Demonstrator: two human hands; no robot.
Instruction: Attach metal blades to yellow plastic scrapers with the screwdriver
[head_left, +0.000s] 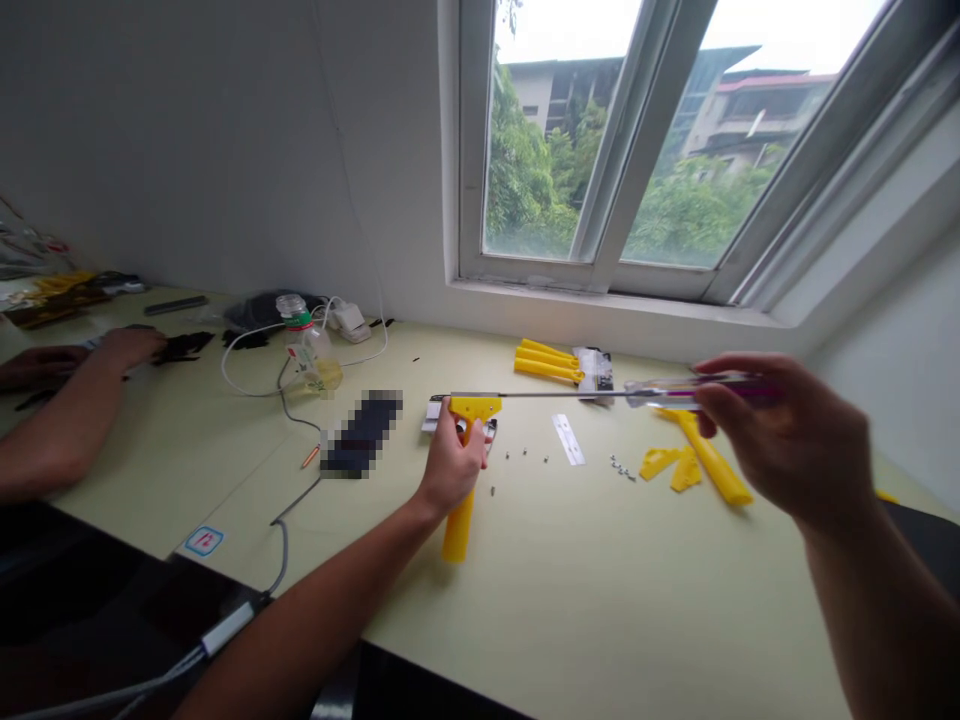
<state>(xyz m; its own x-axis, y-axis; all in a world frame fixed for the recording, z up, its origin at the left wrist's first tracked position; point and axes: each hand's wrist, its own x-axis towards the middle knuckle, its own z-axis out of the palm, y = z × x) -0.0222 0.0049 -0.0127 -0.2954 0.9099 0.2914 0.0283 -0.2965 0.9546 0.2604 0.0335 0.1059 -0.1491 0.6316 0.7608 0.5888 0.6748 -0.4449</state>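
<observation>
My left hand [452, 462] is closed around a yellow scraper [459, 525] whose long handle points down toward me and whose wide head is at the top. A thin metal strip lies along the head's upper edge. In my right hand [802, 440] is a screwdriver [667, 392] with a clear and purple handle, held level. Its long shaft reaches left to the right end of the scraper's head; whether the tip touches a screw there is too small to tell. Small screws [621, 467] lie on the table, below the screwdriver. A white strip with holes [568, 440] is beside them.
Yellow handles [547, 360] lie by the window wall, next to a plastic bag [595, 372]. Yellow pieces [660, 462] and another handle [716, 465] are at right. Left are a pixelated dark object [364, 432], a bottle [311, 350], cables and a co-worker's arm [67, 410].
</observation>
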